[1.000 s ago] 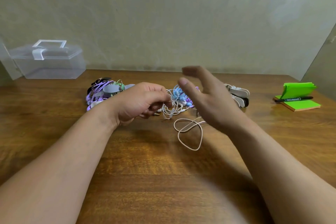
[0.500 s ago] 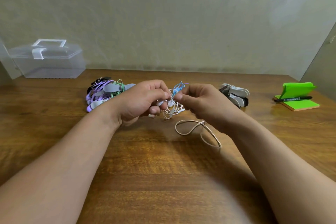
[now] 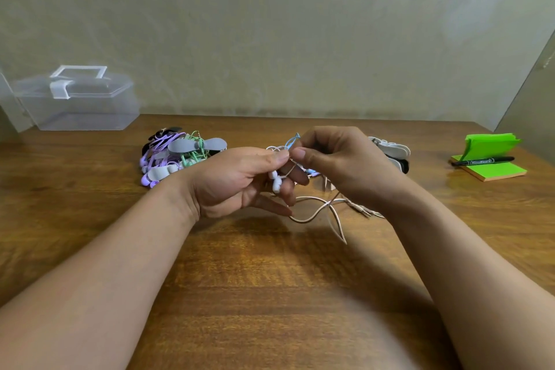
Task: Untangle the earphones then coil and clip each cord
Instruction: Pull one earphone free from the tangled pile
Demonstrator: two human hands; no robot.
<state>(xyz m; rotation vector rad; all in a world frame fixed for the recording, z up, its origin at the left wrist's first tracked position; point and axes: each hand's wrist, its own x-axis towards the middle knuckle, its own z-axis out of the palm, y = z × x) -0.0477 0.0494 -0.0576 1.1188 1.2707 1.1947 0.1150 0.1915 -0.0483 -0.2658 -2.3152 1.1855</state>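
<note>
Wooden table (image 3: 270, 294), brown and grained, carries all items.

Left hand (image 3: 231, 180): at mid-table, palm turned inward, fingers curled. Thumb and forefinger pinch the tangled earphones (image 3: 287, 170). Two white earbuds (image 3: 276, 182) hang against its curled fingers.

Right hand (image 3: 345, 165): just right of the left hand, fingers curled. Thumb and forefinger pinch the same tangle; the two hands' thumb tips nearly touch. A blue cord (image 3: 292, 141) loops up from the pinch point on the far side.

A pale cord (image 3: 315, 213) trails down from the tangle and lies in loose crossing loops on the table, near side of both hands, running under the right wrist. Where its end goes cannot be told.

Far left of the hands: a pile of purple and green earphones (image 3: 163, 156), with grey clips (image 3: 196, 145) on it.

Behind the right hand: a small heap of white and black clips (image 3: 393, 149), partly hidden.

Far-left corner, against the wall: a clear plastic box (image 3: 78, 102), lid on, handle lying flat.

Right edge: a green sticky-note pad (image 3: 495, 170), top sheets folded up, with a black marker (image 3: 483, 161) lying across it.
</note>
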